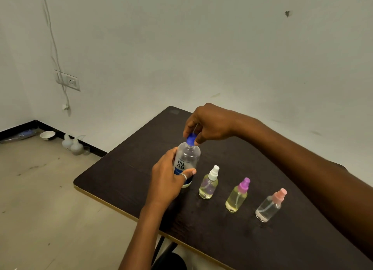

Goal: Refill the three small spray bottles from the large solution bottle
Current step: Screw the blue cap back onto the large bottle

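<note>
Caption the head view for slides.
The left hand grips the large solution bottle while the right hand pinches its blue cap.

A dark wooden table (129,175) with a pale edge stands against a plain whitish wall (201,48) that has a small dark mark (287,13). A socket (69,81) sits on the left, with a white cable (51,33) hanging past it. The beige floor (50,209) is scuffed and meets a black skirting board (18,129). A white bowl (47,135), two pale jugs (71,144) and a small glass (86,150) stand by the skirting.
</note>
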### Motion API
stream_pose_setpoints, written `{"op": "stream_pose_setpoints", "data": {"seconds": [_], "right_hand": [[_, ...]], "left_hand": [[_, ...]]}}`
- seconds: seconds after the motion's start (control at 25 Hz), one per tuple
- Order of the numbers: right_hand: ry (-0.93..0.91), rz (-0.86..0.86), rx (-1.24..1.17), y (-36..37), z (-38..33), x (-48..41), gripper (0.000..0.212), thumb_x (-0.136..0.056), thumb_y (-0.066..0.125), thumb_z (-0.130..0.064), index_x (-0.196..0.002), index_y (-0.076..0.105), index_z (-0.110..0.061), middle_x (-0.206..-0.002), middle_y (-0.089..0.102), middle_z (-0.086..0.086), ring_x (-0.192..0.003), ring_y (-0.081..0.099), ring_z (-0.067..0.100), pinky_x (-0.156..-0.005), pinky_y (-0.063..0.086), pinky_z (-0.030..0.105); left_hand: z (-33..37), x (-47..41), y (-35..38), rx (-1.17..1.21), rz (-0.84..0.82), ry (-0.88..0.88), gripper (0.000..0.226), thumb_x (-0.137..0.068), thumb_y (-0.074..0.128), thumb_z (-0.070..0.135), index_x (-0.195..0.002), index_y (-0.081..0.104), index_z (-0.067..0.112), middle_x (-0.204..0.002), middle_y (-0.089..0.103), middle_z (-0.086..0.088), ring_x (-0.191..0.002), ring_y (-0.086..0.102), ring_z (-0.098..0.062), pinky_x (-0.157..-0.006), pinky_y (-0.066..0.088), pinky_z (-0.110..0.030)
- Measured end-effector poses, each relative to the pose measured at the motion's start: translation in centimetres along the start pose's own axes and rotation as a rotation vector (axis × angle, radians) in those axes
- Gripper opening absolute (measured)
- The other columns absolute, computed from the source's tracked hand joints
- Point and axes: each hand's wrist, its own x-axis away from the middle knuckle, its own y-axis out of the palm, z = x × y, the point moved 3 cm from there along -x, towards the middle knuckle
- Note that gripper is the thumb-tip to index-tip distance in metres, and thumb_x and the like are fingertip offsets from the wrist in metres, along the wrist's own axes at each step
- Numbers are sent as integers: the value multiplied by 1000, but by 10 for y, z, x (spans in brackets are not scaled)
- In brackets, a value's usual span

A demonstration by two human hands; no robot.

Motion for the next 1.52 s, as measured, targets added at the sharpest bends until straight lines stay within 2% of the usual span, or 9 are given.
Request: {"op": "stream_pose_setpoints", "data": {"seconds": [0.08, 0.36, 0.72, 0.84, 0.92, 1.16, 1.24, 1.36, 1.52], "right_hand": [[-12, 2, 13, 4, -2, 0, 31, -79, 77, -10, -109, 74, -19, -106, 73, -6, -93, 67, 5, -79, 48, 15], [-7, 30, 31, 6, -1, -1, 29, -80, 78, -16, -108, 74, -18, -104, 73, -4, -89, 65, 4, -84, 52, 21], [86, 93, 115, 14, 1, -5, 27, -85, 71, -40, -89, 76, -13, -82, 72, -2, -74, 64, 13, -70, 54, 30], [154, 160, 166, 21, -2, -4, 48, -89, 62, -49, -57, 55, -14, -58, 53, 3, -54, 48, 17, -56, 41, 34], [187, 196, 209, 22, -6, -2, 53, -91, 60, -50, -54, 38, -17, -56, 42, 1, -52, 40, 13, -53, 34, 30], [192, 177, 209, 17, -6, -5, 60, -88, 54, -63, -55, 43, -14, -54, 45, 1, -51, 43, 14, -54, 36, 29], [139, 146, 170, 8, -2, -3, 58, -87, 54, -64, -66, 61, -11, -61, 58, 1, -57, 52, 15, -58, 44, 30], [25, 1, 129, 0, 0, 3, 36, -86, 69, -43, -113, 70, -19, -101, 71, -5, -87, 63, 10, -82, 52, 29], [-60, -21, 144, 7, -1, 0, 34, -85, 72, -15, -119, 70, -19, -113, 71, -4, -88, 58, 4, -82, 46, 21]], "left_hand": [[0, 0, 0, -6, -8, 2, 69, -72, 88, 30, -131, 53, 35, -123, 62, 16, -114, 62, -6, -91, 55, -23], [-1, -1, 1, -43, -17, -11, 72, -73, 86, 33, -135, 50, 32, -121, 58, 19, -109, 57, -1, -75, 42, -5], [-3, -1, 1, -33, 5, 14, 71, -72, 88, 33, -133, 52, 32, -124, 63, 14, -114, 61, -5, -92, 53, -21], [-3, -1, 1, -42, 5, 10, 71, -72, 87, 32, -134, 52, 30, -126, 63, 12, -114, 61, -7, -91, 54, -23], [-2, -2, 1, -45, 2, 3, 71, -72, 87, 33, -134, 51, 30, -125, 62, 12, -113, 60, -6, -86, 51, -17], [-3, -1, 1, -43, 2, -6, 71, -72, 87, 33, -133, 52, 29, -127, 62, 12, -115, 59, -6, -92, 51, -20], [-4, -2, 1, -44, 4, -11, 72, -72, 88, 32, -134, 52, 29, -127, 63, 11, -116, 61, -8, -96, 54, -29], [-5, -2, 0, -38, 8, -6, 72, -71, 88, 32, -134, 52, 31, -125, 63, 13, -114, 62, -7, -93, 55, -25], [-2, -1, 1, -41, -10, -3, 72, -72, 87, 32, -134, 51, 32, -120, 59, 19, -109, 59, -3, -79, 47, -10]]}}
